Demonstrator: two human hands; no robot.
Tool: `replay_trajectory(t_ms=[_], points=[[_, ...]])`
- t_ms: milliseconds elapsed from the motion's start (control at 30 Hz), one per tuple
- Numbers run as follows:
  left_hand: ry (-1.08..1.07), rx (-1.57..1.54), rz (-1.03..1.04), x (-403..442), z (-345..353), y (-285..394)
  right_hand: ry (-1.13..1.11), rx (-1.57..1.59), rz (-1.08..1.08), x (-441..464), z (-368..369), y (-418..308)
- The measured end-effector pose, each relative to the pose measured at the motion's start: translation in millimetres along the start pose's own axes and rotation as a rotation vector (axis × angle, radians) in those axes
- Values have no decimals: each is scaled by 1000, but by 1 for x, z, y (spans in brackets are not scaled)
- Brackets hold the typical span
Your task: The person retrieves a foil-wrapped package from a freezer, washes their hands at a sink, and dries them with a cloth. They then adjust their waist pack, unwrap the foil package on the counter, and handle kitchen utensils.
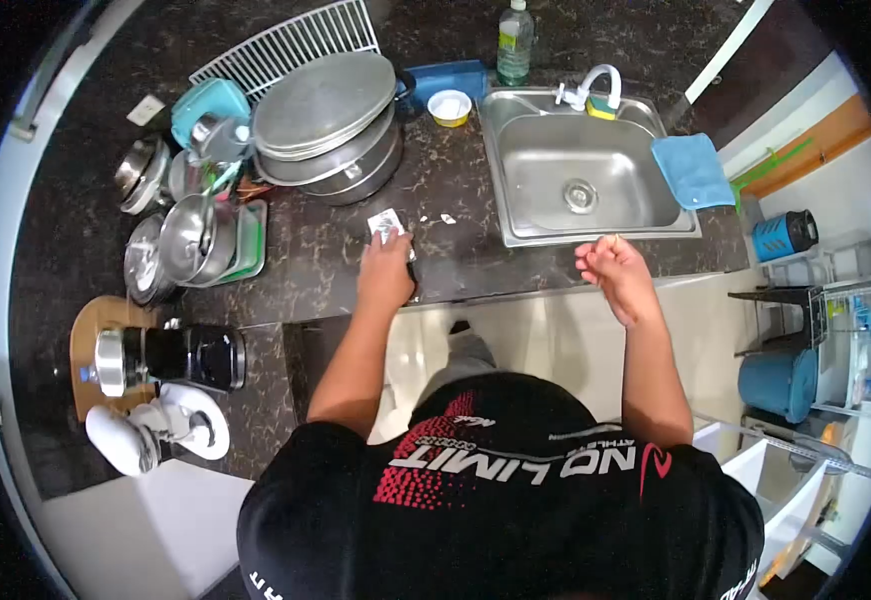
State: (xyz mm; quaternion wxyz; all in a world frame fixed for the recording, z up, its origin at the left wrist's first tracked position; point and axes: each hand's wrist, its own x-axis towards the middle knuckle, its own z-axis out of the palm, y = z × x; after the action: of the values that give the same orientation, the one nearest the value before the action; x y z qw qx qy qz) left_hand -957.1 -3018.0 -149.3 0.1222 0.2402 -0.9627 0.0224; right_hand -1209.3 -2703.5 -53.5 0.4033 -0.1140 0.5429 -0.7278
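My left hand (386, 270) is on the dark countertop, its fingers closed over a small white-and-silver packet (386, 222). Something dark shows along the inner side of that hand, too covered to name. Two small white scraps (447, 218) lie on the counter just right of the packet. My right hand (616, 276) is raised near the front rim of the steel sink (501, 190). Its fingers are curled together in a pinch, and whatever they hold, if anything, is too small to make out.
A large lidded pot (351, 165) and a white rack (291, 45) stand at the back left, with bowls (196, 235) beside them. A white tub (450, 105), a green bottle (515, 45), a faucet (596, 85) and a blue cloth (693, 170) surround the sink. A blender (171, 358) stands left.
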Motion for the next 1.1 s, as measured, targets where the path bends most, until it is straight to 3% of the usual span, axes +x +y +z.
replay_trajectory(t_ms=[100, 200, 267, 433, 533, 600, 700, 767, 933, 1000, 1100], points=[[-90, -303, -59, 47, -52, -1, 117, 45, 174, 23, -18, -11], [61, -518, -39, 118, -39, 17, 156, 182, 142, 73, -42, -15], [-73, -666, -17, 179, -42, 49, 156, 521, 122, 110, -57, -10], [-97, -993, 39, 345, 31, 163, 326, 397, 305, 198, -119, 26], [-26, -706, -7, 416, 104, 210, 307, 266, 398, 244, -164, 64], [-104, -437, -51, 443, 131, 223, 7, 247, 453, 263, -185, 88], [-184, -477, -190, 460, 118, 228, 27, 255, 604, 262, -179, 92], [-158, -414, -48, 459, 112, 228, 47, 217, 707, 270, -170, 76], [-209, -418, -61, 459, 133, 208, 25, 128, 746, 271, -157, 55], [-233, -418, -243, 465, 130, 220, 9, 134, 756, 276, -156, 63], [-168, -590, -336, 452, 139, 219, 36, 232, 730, 284, -150, 76]])
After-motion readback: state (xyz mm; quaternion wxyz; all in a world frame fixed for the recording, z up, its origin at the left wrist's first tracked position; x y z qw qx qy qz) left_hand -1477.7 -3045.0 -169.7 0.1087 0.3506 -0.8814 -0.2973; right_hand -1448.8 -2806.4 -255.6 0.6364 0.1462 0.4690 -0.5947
